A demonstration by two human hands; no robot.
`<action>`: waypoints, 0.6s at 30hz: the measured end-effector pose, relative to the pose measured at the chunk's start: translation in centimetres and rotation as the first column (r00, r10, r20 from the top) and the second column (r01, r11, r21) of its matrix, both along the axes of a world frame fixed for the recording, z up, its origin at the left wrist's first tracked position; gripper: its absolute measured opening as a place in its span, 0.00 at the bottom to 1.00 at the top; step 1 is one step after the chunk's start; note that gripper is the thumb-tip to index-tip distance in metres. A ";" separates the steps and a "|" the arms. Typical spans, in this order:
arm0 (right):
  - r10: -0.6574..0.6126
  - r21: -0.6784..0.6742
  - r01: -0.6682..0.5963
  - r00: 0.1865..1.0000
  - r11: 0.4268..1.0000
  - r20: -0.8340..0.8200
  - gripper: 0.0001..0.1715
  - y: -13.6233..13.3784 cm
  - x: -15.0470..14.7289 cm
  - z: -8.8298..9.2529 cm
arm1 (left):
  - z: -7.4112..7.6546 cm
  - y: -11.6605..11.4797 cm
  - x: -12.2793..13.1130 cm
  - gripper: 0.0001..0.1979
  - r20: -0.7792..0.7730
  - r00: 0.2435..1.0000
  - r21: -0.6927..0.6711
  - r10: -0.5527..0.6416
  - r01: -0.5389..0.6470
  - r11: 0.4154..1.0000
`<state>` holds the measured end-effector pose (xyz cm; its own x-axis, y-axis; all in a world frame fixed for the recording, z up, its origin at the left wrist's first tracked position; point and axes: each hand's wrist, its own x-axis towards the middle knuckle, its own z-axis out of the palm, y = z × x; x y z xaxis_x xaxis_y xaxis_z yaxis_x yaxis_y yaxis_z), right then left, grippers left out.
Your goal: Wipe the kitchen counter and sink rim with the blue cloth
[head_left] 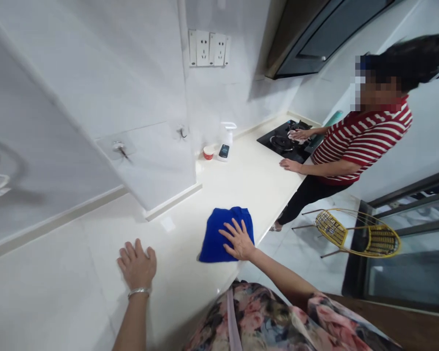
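Observation:
A blue cloth [215, 234] lies spread on the pale countertop [179, 292], close to its front edge. My right hand [238, 240] rests flat on top of this cloth with the fingers spread. To the left, my left hand [137, 265] leans on the bare counter, its fingers extended and nothing in it. A silver bracelet [139, 291] circles my left wrist.
By the wall stand a white spray bottle [224, 146] and a small red-and-white tub [208, 153]. Beyond, a person in a striped shirt [362, 141] wipes a black gas stove [281, 140]. A yellow woven chair [331, 229] is on the floor at right.

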<state>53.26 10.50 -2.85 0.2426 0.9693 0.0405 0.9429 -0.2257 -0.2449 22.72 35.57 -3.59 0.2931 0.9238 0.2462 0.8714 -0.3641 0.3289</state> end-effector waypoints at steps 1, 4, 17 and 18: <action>-0.061 0.002 0.061 0.998 0.998 0.012 0.39 0.1 1.7 0.1 | 0.1 0.0 0.0 0.35 -0.010 1.000 -0.006 0.000 0.000 1.000; -0.278 0.001 0.278 0.960 0.960 0.035 0.45 0.5 6.7 0.7 | 0.3 0.0 0.1 0.36 -0.037 0.999 -0.032 0.010 -0.012 0.999; -0.263 0.014 0.263 0.959 0.965 0.108 0.45 2.8 12.9 -1.4 | -0.1 0.4 -0.4 0.37 -0.092 0.992 -0.107 0.082 -0.091 0.990; -0.244 0.013 0.244 0.965 0.970 0.090 0.44 4.7 13.9 -1.2 | -0.1 0.4 -0.5 0.37 -0.095 0.992 -0.111 0.085 -0.095 0.989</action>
